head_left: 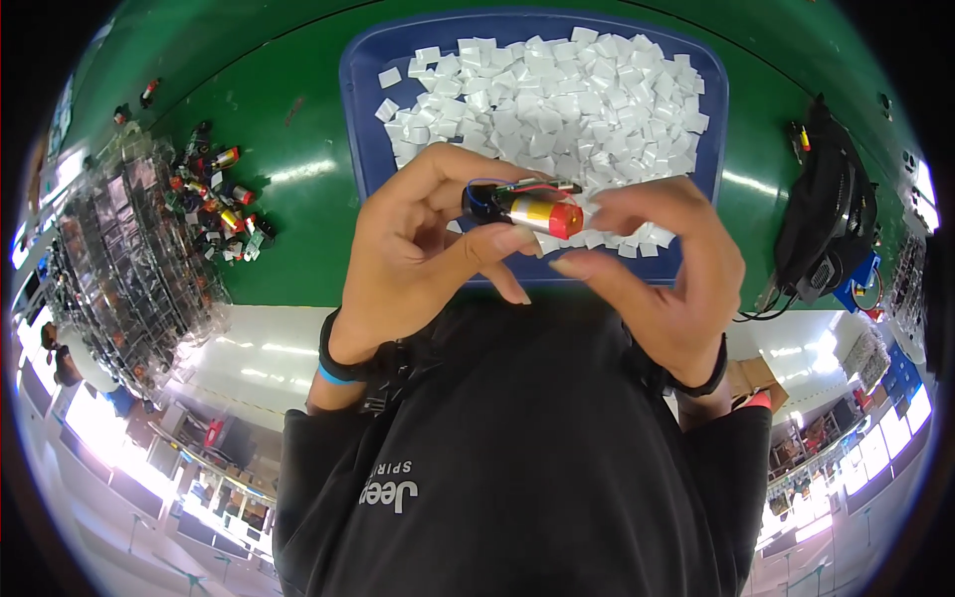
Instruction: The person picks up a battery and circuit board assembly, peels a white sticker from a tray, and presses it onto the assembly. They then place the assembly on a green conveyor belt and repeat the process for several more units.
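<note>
Over the near part of a blue tray (360,129), my left hand (413,254) grips a small cylindrical battery (537,214) between thumb and fingers. The battery lies sideways, its red end facing right, with a yellow and silver wrap and a black part at the left. Thin wires and a narrow strip, perhaps a circuit board, run along its top. Close to the red end is my right hand (667,249), thumb and fingertips apart, with no held thing visible between them. Many white square pieces (557,99) are heaped in the tray behind both hands.
Several similar batteries (231,219) lie in a loose pile on the green table (288,239) at the left. Beside them are stacked clear plastic trays (109,249) of parts. A black bag (826,209) with a cable rests at the right.
</note>
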### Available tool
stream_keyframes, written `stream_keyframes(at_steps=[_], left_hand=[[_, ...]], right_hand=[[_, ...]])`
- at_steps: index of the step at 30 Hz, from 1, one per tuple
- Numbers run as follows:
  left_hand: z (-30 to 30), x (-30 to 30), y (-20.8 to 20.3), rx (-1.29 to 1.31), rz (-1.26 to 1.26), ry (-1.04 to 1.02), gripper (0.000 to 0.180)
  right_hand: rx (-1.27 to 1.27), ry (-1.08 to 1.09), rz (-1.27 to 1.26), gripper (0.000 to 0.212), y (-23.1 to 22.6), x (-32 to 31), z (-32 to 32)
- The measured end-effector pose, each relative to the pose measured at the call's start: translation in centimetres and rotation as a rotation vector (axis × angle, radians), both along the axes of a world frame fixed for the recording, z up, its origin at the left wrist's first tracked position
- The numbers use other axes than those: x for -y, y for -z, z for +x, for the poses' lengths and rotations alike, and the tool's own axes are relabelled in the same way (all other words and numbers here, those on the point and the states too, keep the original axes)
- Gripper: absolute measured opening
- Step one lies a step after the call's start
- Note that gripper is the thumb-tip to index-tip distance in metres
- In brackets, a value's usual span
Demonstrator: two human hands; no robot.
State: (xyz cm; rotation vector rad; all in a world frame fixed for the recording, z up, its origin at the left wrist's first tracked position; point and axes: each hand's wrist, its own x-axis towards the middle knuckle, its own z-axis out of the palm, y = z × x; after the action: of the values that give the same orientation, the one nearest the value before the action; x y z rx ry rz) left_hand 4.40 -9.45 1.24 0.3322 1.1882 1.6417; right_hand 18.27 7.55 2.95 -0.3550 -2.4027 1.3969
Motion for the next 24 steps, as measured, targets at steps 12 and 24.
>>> stream_keyframes(at_steps=[12, 24], left_hand=[[1.5, -0.8, 0.8, -0.366, -0.02, -0.096, 0.033], [1.9, -0.9, 1.2, -0.834, -0.072, -0.091, 0.039]], right_hand=[[-0.106, 0.041, -0.34, 0.031, 1.4, 0.9, -0.4], [-0.03, 0.062, -0.827, 0.025, 2.1, 0.7, -0.2]])
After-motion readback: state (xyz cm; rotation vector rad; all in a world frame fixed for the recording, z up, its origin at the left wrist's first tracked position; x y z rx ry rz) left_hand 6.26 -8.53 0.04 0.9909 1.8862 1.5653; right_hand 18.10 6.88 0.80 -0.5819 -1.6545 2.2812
